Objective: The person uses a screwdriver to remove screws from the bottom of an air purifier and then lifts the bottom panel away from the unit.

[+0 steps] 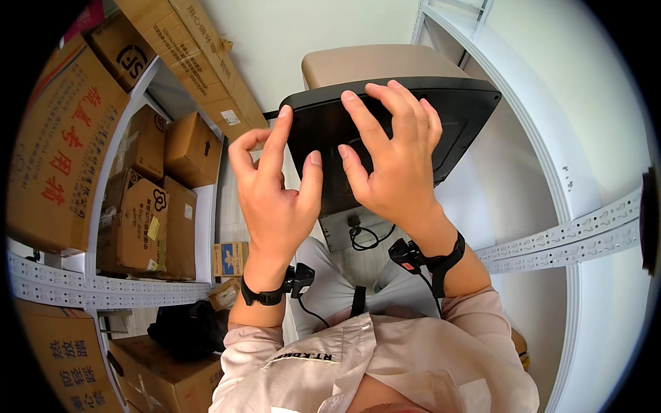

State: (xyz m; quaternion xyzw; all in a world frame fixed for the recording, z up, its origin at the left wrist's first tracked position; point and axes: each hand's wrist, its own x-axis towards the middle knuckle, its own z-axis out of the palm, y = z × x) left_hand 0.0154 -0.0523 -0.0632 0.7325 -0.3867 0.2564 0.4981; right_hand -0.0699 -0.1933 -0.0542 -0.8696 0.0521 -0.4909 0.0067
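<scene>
A dark, flat panel with rounded corners (454, 131) stands tilted in front of me. Over its left corner rises my left hand (275, 199), index finger stretched up, the other fingers partly bent and the thumb apart. My right hand (399, 162) is spread across the panel's upper middle, fingertips around its top edge. Whether either hand touches the panel I cannot tell. Neither hand shows anything held. Below the panel is a grey base with a black cord (365, 237). Each wrist wears a black strap with a small device, such as the left one (299, 280).
A rounded beige surface (379, 60) sits behind the panel. White shelving with several cardboard boxes (131, 227) lines the left, beside a tall carton (200, 62). Perforated white metal rails (564, 241) run along the right. A black bag-like bundle (189, 330) lies on a box at lower left.
</scene>
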